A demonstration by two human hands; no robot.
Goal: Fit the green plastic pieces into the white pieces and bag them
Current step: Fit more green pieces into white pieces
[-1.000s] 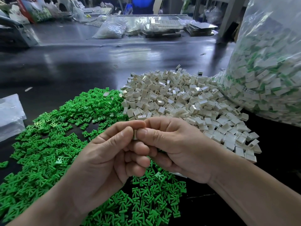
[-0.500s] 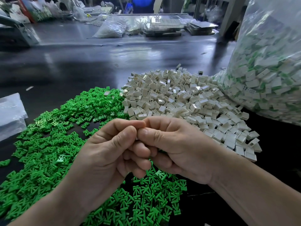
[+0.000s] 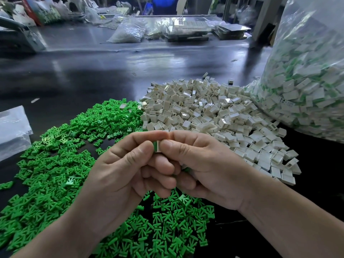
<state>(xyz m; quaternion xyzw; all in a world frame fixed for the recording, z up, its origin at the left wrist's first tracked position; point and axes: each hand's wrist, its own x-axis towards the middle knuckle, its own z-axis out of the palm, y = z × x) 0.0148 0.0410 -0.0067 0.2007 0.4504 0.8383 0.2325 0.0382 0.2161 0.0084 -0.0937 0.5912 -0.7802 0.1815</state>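
- Above the dark glossy desk (image 3: 89, 77), my left hand (image 3: 119, 170) pinches a green plastic insert (image 3: 154, 146) against the small white plastic housing (image 3: 158, 147) pinched in my right hand (image 3: 210, 168).
- Loose green pronged pieces (image 3: 55, 164) spread below and to the left; white square pieces (image 3: 214, 112) are heaped just behind.
- At right, a clear plastic bag (image 3: 307, 81) of fitted pieces touches the white heap.
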